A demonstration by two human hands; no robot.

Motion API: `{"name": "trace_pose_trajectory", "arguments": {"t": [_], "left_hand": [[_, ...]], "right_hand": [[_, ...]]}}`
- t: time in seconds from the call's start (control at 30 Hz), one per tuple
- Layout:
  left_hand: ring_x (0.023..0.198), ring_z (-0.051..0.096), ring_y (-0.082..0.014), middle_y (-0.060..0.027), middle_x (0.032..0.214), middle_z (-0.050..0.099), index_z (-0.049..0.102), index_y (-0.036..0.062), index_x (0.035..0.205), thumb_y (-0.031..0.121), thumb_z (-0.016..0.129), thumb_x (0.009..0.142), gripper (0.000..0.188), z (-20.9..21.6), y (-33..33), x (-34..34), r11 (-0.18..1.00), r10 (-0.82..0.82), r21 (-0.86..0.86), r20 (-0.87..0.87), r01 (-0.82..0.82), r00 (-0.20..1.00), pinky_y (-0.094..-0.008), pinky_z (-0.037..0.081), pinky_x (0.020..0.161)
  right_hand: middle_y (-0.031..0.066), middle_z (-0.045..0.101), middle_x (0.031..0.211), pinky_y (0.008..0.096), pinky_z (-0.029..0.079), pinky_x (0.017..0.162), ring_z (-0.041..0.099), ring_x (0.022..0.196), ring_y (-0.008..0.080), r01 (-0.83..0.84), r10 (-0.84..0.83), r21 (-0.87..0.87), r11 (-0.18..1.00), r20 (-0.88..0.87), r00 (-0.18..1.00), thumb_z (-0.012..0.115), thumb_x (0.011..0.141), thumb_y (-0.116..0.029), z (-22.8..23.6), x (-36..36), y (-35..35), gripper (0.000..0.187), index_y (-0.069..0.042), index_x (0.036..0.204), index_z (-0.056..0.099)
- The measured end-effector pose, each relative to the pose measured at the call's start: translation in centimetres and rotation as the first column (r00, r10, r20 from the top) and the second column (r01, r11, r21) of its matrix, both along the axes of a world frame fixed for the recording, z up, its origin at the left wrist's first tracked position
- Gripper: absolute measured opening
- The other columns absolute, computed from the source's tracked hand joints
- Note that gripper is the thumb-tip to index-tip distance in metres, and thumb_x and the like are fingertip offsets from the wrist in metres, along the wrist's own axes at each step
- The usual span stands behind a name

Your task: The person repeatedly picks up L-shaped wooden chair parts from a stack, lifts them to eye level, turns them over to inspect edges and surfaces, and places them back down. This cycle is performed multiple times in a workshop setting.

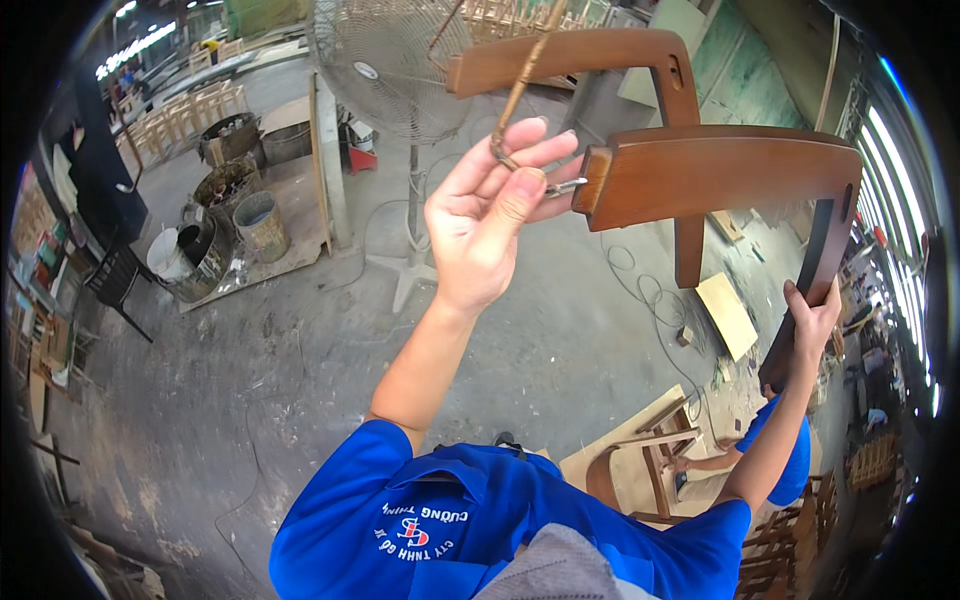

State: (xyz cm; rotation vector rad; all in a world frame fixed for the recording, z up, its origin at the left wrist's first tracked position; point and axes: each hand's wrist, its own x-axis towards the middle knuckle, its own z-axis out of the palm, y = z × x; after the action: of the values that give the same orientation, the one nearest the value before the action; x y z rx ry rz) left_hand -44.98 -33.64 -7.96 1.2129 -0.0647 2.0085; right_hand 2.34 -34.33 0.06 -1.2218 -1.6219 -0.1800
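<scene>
My left hand (pixel 480 215) is raised in the middle, thumb and fingers pinching the bent lower end of a brown-crusted hanging metal hook (pixel 525 80). The hook's silvery tip meets the end of a brown L-shaped wooden chair armrest (pixel 730 175); whether it has entered the wood I cannot tell. My right hand (pixel 812 325) grips the downward leg of that armrest at the right. Just behind it hangs a second, similar armrest (pixel 590 52), touched by neither hand.
A large standing fan (pixel 390 70) is beyond my left hand. Stained buckets (pixel 262 225) stand on a board at the left. Loose cable (pixel 650 300) and a plywood panel (pixel 728 315) lie on the floor. At lower right a person in blue (pixel 790 455) bends by a wooden chair frame (pixel 650 460).
</scene>
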Motion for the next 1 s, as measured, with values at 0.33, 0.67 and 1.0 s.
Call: {"name": "trace_pose_trajectory", "arguments": {"t": [0.33,0.67,1.0], "left_hand": [[0.120,0.073,-0.0307,-0.0242,0.137,0.070,0.054,-0.0051,0.150,0.008,0.063,0.108,0.045,1.1,-3.7,0.2,1.000,0.001,0.015,-0.026,0.000,1.000,-0.0413,0.065,0.098],[0.128,0.068,-0.0320,-0.0247,0.155,0.057,0.055,-0.0056,0.152,-0.002,0.067,0.103,0.051,1.1,-2.9,3.8,0.942,0.309,0.183,-0.136,-0.282,0.941,-0.0407,0.059,0.103],[0.145,0.050,-0.0462,-0.0269,0.145,0.060,0.060,-0.0029,0.149,0.001,0.072,0.097,0.054,2.3,-6.0,12.1,0.874,0.408,0.386,-0.254,-0.295,0.877,-0.0592,0.039,0.123]], "right_hand": [[0.0007,0.066,0.103,0.0291,0.047,0.086,0.057,0.092,0.0124,-0.121,0.123,-0.034,0.992,0.070,0.990,0.083,0.081,-0.017,1.8,1.5,4.8,0.054,0.003,0.128,0.064],[0.0076,0.074,0.098,0.0379,0.055,0.083,0.067,0.089,0.0176,-0.034,0.018,0.074,0.997,0.202,0.979,0.087,0.074,-0.027,5.3,0.2,7.6,0.052,0.000,0.116,0.072],[0.0040,0.077,0.108,0.0318,0.055,0.095,0.070,0.106,0.0145,-0.482,0.496,-0.236,0.844,-0.001,0.868,0.091,0.077,-0.012,6.5,1.6,14.3,0.048,-0.003,0.119,0.070]]}}
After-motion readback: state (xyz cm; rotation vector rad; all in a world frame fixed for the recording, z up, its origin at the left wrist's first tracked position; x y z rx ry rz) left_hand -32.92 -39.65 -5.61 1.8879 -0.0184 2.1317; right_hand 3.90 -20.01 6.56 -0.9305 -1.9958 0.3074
